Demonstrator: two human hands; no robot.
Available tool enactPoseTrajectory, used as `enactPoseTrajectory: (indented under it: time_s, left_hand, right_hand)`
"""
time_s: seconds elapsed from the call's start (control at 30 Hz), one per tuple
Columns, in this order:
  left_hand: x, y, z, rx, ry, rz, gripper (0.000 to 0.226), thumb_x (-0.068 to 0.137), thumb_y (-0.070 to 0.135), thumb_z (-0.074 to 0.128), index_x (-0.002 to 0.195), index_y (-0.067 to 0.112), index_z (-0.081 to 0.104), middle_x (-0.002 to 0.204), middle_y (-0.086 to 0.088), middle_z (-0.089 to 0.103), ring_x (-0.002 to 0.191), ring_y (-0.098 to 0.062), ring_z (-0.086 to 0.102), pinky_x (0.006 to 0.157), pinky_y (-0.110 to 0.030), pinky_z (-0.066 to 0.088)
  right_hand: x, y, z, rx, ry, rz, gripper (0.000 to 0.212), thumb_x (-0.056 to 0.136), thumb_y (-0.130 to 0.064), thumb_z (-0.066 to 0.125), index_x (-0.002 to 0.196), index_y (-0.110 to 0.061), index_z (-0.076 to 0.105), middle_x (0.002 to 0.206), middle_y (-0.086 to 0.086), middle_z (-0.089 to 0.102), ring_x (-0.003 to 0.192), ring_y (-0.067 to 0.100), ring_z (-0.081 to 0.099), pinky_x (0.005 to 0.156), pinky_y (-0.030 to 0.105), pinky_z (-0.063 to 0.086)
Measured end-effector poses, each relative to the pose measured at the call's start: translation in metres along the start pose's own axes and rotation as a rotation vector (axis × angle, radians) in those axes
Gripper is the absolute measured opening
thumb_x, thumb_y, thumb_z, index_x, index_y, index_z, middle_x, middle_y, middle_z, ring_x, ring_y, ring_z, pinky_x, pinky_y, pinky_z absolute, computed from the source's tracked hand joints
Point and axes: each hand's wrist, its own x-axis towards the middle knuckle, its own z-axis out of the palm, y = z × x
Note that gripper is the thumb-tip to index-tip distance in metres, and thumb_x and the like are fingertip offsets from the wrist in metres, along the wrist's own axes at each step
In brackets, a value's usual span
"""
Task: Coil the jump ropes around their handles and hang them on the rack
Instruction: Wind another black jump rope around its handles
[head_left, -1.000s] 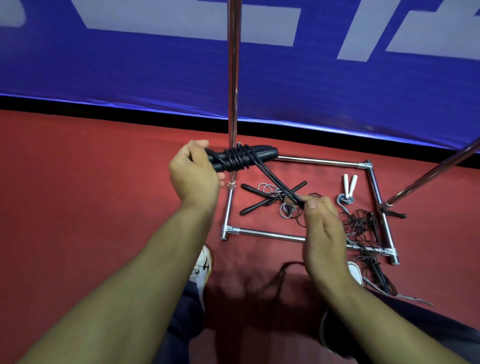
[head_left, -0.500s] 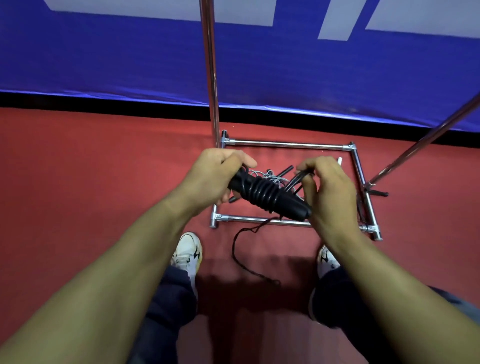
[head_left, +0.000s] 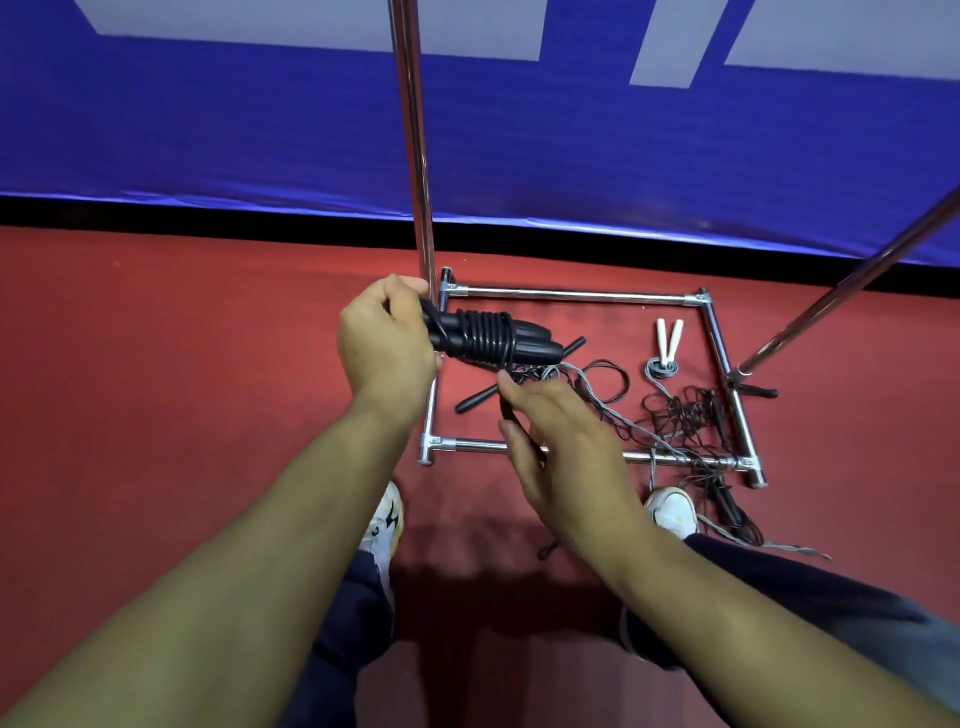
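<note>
Coiling stage: black jump rope held above rack base.

Left hand (head_left: 387, 343) has a clenched grip on the paired black handles (head_left: 524, 345), rope coiled around them. Right hand (head_left: 563, 452) pinches the loose rope end (head_left: 506, 408). Rack base (head_left: 571, 296) stands on the floor.

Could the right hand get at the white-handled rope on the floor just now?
Probably not yet. The right hand is pinching the black rope, and the white-handled rope lies apart, inside the rack base; nothing covers it.
</note>
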Motion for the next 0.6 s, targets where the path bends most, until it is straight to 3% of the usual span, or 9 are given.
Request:
enactPoseTrajectory:
  time_s: [0.07, 0.13, 0.2, 0.23, 0.3, 0.37, 0.43, 0.5, 0.6]
  left_hand:
    - [-0.006, 0.005, 0.001, -0.089, -0.015, -0.001, 0.036, 0.101, 0.023, 0.041, 0.074, 0.028, 0.064, 0.054, 0.006, 0.053, 0.031, -0.015, 0.047, 0.039, -0.024, 0.037]
    - [-0.015, 0.009, 0.002, -0.128, -0.06, 0.034, 0.035, 0.101, 0.021, 0.041, 0.076, 0.028, 0.065, 0.051, 0.006, 0.05, 0.032, -0.016, 0.046, 0.037, -0.023, 0.035]
    - [-0.022, 0.012, 0.002, -0.109, -0.094, 0.079, 0.035, 0.1, 0.019, 0.041, 0.076, 0.029, 0.065, 0.048, 0.009, 0.049, 0.034, -0.016, 0.048, 0.037, -0.025, 0.038]
    - [-0.02, 0.011, 0.002, -0.082, -0.084, 0.092, 0.036, 0.099, 0.019, 0.04, 0.076, 0.03, 0.065, 0.048, 0.01, 0.051, 0.035, -0.017, 0.05, 0.039, -0.028, 0.042]
    - [-0.01, 0.007, -0.003, -0.036, -0.011, 0.099, 0.036, 0.096, 0.027, 0.039, 0.073, 0.035, 0.066, 0.05, 0.011, 0.055, 0.041, -0.024, 0.058, 0.045, -0.039, 0.05]
    - [0.004, 0.001, -0.011, -0.021, 0.075, 0.079, 0.033, 0.088, 0.039, 0.037, 0.074, 0.042, 0.066, 0.055, 0.01, 0.057, 0.054, -0.034, 0.065, 0.056, -0.054, 0.055]
    - [0.013, -0.002, -0.017, -0.03, 0.132, 0.059, 0.033, 0.081, 0.046, 0.034, 0.076, 0.048, 0.066, 0.057, 0.009, 0.057, 0.061, -0.037, 0.067, 0.062, -0.06, 0.055]
    - [0.016, -0.002, -0.02, -0.039, 0.153, 0.052, 0.033, 0.08, 0.048, 0.032, 0.076, 0.048, 0.065, 0.058, 0.009, 0.057, 0.062, -0.038, 0.067, 0.063, -0.061, 0.055]
    - [0.014, 0.004, -0.021, -0.05, 0.144, 0.033, 0.033, 0.083, 0.042, 0.035, 0.073, 0.045, 0.066, 0.058, 0.01, 0.058, 0.059, -0.038, 0.065, 0.059, -0.057, 0.055]
  right_hand:
    - [-0.004, -0.003, 0.008, 0.126, -0.005, 0.234, 0.016, 0.094, -0.014, 0.062, 0.102, -0.024, 0.053, 0.082, -0.009, 0.058, 0.067, 0.003, 0.055, 0.068, 0.022, 0.048]
    - [-0.004, -0.006, 0.016, 0.351, -0.185, 0.65, 0.015, 0.101, -0.033, 0.05, 0.09, -0.027, 0.042, 0.071, -0.002, 0.057, 0.052, 0.016, 0.057, 0.051, 0.035, 0.049]
    - [-0.003, -0.01, 0.018, 0.642, -0.319, 1.036, 0.03, 0.104, -0.04, 0.038, 0.087, -0.017, 0.048, 0.063, 0.005, 0.053, 0.039, 0.02, 0.05, 0.037, 0.025, 0.039]
    - [-0.001, -0.009, 0.019, 0.7, -0.283, 1.108, 0.035, 0.105, -0.039, 0.037, 0.084, -0.015, 0.051, 0.058, 0.004, 0.05, 0.037, 0.018, 0.045, 0.038, 0.022, 0.035]
    - [0.005, -0.005, 0.014, 0.583, -0.092, 1.049, 0.037, 0.103, -0.038, 0.043, 0.073, -0.019, 0.055, 0.055, -0.001, 0.047, 0.044, 0.015, 0.042, 0.048, 0.026, 0.035]
    - [0.008, -0.002, 0.002, 0.344, 0.097, 0.786, 0.033, 0.1, -0.033, 0.048, 0.07, -0.02, 0.055, 0.062, -0.01, 0.051, 0.058, 0.007, 0.046, 0.061, 0.03, 0.037]
    - [0.009, -0.009, -0.011, 0.319, 0.196, 0.563, 0.029, 0.099, -0.036, 0.042, 0.077, -0.024, 0.057, 0.076, -0.012, 0.051, 0.076, 0.005, 0.049, 0.072, 0.024, 0.038]
    - [0.005, -0.016, -0.018, 0.263, 0.2, 0.429, 0.035, 0.099, -0.042, 0.031, 0.087, -0.034, 0.063, 0.088, -0.011, 0.053, 0.093, 0.009, 0.051, 0.084, 0.021, 0.037]
    - [-0.001, -0.011, -0.013, 0.138, 0.036, 0.351, 0.032, 0.098, -0.043, 0.036, 0.095, -0.042, 0.067, 0.086, -0.01, 0.055, 0.089, 0.011, 0.052, 0.082, 0.024, 0.038]
